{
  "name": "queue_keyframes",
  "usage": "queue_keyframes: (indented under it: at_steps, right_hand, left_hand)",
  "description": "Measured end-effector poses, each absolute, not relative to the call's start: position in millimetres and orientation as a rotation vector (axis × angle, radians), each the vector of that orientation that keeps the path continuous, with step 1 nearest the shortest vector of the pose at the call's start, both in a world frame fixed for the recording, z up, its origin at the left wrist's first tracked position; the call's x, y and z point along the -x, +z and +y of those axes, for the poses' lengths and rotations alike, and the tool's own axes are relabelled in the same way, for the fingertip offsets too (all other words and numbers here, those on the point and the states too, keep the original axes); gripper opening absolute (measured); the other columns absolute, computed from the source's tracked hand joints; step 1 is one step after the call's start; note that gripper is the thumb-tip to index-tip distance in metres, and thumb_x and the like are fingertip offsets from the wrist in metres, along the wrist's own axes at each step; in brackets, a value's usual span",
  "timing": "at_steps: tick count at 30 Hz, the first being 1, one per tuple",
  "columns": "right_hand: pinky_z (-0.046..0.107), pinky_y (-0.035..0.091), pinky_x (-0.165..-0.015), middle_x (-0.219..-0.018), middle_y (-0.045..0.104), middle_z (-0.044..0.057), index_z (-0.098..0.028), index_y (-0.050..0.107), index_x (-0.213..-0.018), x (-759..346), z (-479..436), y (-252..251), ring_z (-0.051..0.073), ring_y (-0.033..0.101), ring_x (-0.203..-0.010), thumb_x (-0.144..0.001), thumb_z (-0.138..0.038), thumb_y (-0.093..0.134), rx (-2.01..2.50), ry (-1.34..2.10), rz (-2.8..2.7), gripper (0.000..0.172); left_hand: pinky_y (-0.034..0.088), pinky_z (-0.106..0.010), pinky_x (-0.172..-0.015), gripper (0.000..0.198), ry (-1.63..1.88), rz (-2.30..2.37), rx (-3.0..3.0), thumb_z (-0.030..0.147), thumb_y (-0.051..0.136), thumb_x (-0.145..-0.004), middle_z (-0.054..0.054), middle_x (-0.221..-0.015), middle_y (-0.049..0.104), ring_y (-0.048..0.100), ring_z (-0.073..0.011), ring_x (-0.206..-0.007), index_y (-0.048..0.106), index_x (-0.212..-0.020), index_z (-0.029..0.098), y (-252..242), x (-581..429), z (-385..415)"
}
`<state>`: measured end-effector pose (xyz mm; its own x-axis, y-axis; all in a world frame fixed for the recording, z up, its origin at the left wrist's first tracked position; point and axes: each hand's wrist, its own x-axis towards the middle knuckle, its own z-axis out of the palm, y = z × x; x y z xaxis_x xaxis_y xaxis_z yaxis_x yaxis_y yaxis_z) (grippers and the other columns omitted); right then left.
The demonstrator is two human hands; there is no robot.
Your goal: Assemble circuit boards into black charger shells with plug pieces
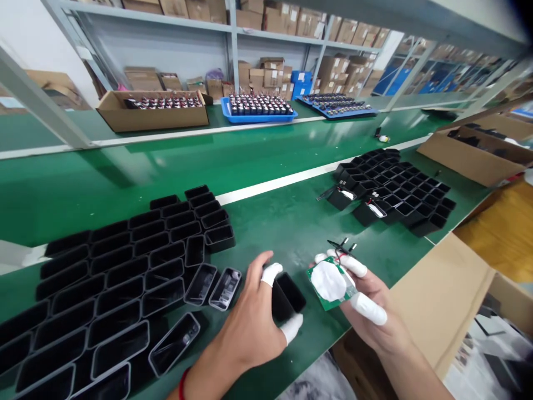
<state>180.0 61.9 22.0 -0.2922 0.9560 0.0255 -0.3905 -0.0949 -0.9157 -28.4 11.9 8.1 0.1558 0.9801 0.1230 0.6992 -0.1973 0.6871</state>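
Note:
My left hand [258, 316], with white finger cots on some fingers, grips a black open-topped plastic case [288, 297] near the table's front edge. Between the covered fingertips of my right hand [370, 305] is a green circuit board [328, 283]. A round white pad covers much of the board's face. Red and black wires and a small black part with two metal prongs [345, 244] stick up behind it. The board is just right of the case and apart from it. To the left of my left hand stand two small black cases [225, 289].
Rows of empty black cases [137, 266] cover the left of the green table [266, 222]. More cases [391, 189] stand at right, two holding white and wired parts. Behind are a carton [154, 119] and blue trays [260, 118] of parts. An open cardboard box [437, 294] sits at the right edge.

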Motion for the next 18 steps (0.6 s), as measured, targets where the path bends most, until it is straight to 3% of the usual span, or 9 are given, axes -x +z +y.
queue_keyframes:
  at_steps: [3, 5, 8, 11, 15, 18]
  right_hand:
    - [0.056, 0.053, -0.101, -0.119, 0.075, 0.009, -0.035, 0.074, -0.115, -181, 62, 19, 0.035, 0.071, -0.11, -0.072, -0.044, 0.085, 0.767, 1.564, -1.102, 0.045]
    - [0.052, 0.055, -0.099, -0.118, 0.076, 0.009, -0.034, 0.075, -0.115, -182, 62, 19, 0.033, 0.073, -0.106, -0.073, -0.042, 0.085, 0.763, 1.541, -1.113, 0.044]
    - [0.05, 0.056, -0.098, -0.118, 0.076, 0.008, -0.034, 0.075, -0.113, -182, 63, 19, 0.033, 0.074, -0.105, -0.073, -0.041, 0.086, 0.772, 1.498, -1.124, 0.043]
    - [0.052, 0.055, -0.1, -0.12, 0.075, 0.008, -0.035, 0.075, -0.113, -183, 65, 18, 0.033, 0.072, -0.109, -0.072, -0.039, 0.086, 0.771, 1.46, -1.137, 0.043]
    - [0.053, 0.054, -0.102, -0.124, 0.073, 0.009, -0.034, 0.073, -0.117, -186, 66, 14, 0.033, 0.07, -0.114, -0.074, -0.037, 0.086, 0.73, 1.466, -1.16, 0.044]
    - [0.049, 0.056, -0.1, -0.128, 0.071, 0.008, -0.035, 0.071, -0.121, -187, 64, 12, 0.031, 0.069, -0.115, -0.076, -0.032, 0.085, 0.705, 1.457, -1.177, 0.048]
  left_hand:
    - [0.056, -0.047, -0.101, 0.067, 0.807, 1.608, -1.975, 0.027, 0.078, -0.077, -0.019, -0.13, 0.057, 0.062, -0.0327, -0.121, 0.039, -0.131, 0.016, 4, 29, 12]
    - [0.059, -0.05, -0.092, 0.072, 0.82, 1.705, -1.947, 0.03, 0.085, -0.073, -0.016, -0.114, 0.063, 0.067, -0.0348, -0.108, 0.04, -0.128, 0.015, 0, 24, 14]
    - [0.059, -0.054, -0.088, 0.066, 0.842, 1.784, -1.934, 0.028, 0.075, -0.083, -0.018, -0.113, 0.059, 0.066, -0.0367, -0.105, 0.034, -0.132, 0.013, -2, 16, 13]
    - [0.06, -0.05, -0.091, 0.059, 0.792, 1.743, -1.956, 0.02, 0.056, -0.093, -0.019, -0.126, 0.052, 0.065, -0.0327, -0.112, 0.024, -0.142, 0.017, -1, 13, 8]
    - [0.061, -0.053, -0.083, 0.05, 0.706, 1.849, -1.926, 0.02, 0.055, -0.091, -0.017, -0.113, 0.056, 0.068, -0.0357, -0.101, 0.033, -0.136, 0.013, 2, 16, 5]
    - [0.061, -0.058, -0.082, 0.079, 0.646, 1.823, -1.842, 0.03, 0.069, -0.082, -0.022, -0.126, 0.05, 0.068, -0.0401, -0.101, 0.023, -0.145, 0.012, 8, 22, 6]
